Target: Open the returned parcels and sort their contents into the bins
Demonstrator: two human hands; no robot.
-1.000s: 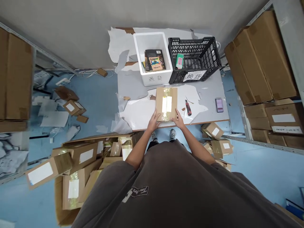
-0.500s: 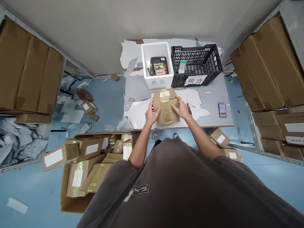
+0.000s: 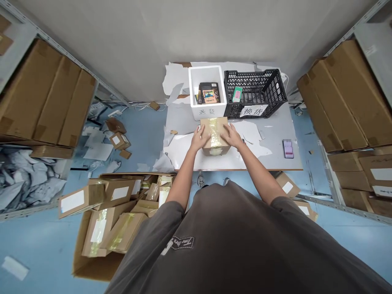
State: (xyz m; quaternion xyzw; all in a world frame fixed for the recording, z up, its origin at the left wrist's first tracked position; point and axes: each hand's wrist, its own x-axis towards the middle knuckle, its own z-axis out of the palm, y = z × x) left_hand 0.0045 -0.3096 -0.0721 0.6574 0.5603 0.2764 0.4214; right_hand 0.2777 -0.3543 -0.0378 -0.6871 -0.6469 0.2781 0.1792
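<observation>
A taped cardboard box (image 3: pixel 215 132) sits near the front of the table, with a strip of yellowish tape down its middle. At the box's left side is my left hand (image 3: pixel 199 139), fingers spread over its top edge. My right hand (image 3: pixel 232 135) rests on the right side of the same box, fingers over the top. Just behind the box stands a white foam bin (image 3: pixel 208 112) holding dark packages. To its right is a black plastic crate (image 3: pixel 275 92) with a green and pink item inside.
A phone (image 3: pixel 288 149) lies at the table's (image 3: pixel 275 163) right. Below left, a large open carton (image 3: pixel 92 269) is full of boxes. Shelves with big cartons (image 3: pixel 352 94) flank both sides. Torn paper covers parts of the tabletop.
The box has been tilted so its taped top and front side now show, and the white label on its far part is out of sight. Both hands have shifted onto its upper edges.
</observation>
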